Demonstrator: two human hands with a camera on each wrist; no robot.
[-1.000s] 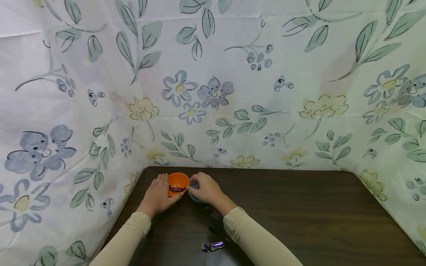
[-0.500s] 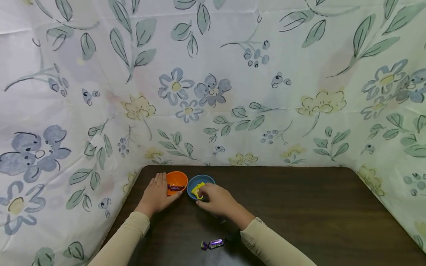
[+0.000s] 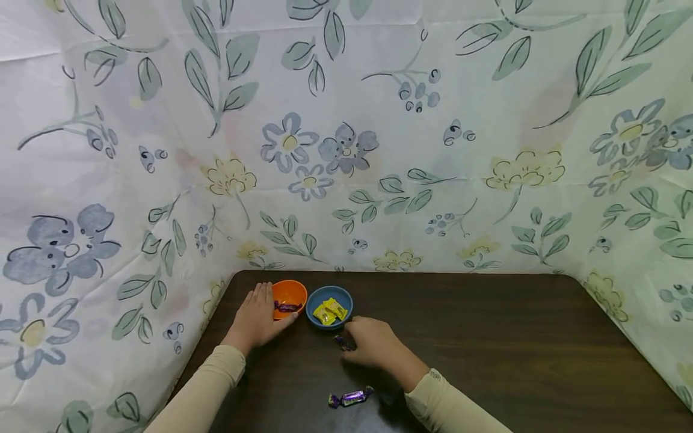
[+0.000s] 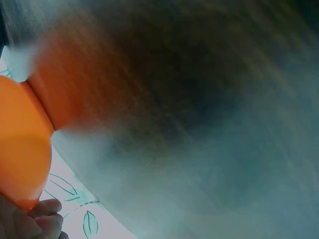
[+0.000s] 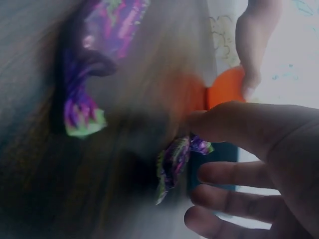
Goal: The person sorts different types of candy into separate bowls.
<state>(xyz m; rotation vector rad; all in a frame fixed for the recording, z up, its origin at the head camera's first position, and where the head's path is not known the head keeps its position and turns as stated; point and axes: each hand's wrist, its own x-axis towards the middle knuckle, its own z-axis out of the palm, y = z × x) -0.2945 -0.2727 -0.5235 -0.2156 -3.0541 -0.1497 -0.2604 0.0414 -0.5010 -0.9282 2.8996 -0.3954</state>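
Orange plastic-looking material forms a small round bowl (image 3: 290,293) low in the frame, left of centre, near the far edge of a dark brown wood-grain table (image 3: 503,343). Just beside it on its right stands a small round blue bowl (image 3: 328,293). The left hand (image 3: 257,313) lies along the orange bowl's left side, fingers straight, thumb reaching across the near side; it rests against the bowl without gripping it. Below and right of the blue bowl in the frame, the right hand (image 3: 379,343) is at a purple foil-wrapped candy with twisted ends (image 3: 341,343). The right wrist view shows its thumb and fingers apart, with that candy near the tips; whether they touch it, I cannot tell.

Placing wrapped candies in the bowls looks part-done: 2 yellow-wrapped candies (image 3: 325,315) lie in the blue bowl, and at least 1 purple-wrapped candy (image 3: 289,308) lies in the orange bowl. Seemingly 2 are left outside: the candy at the right hand's tips, and a shiny purple twist-wrapped candy (image 3: 353,397) lying on the table at lower centre, well apart from the bowls.
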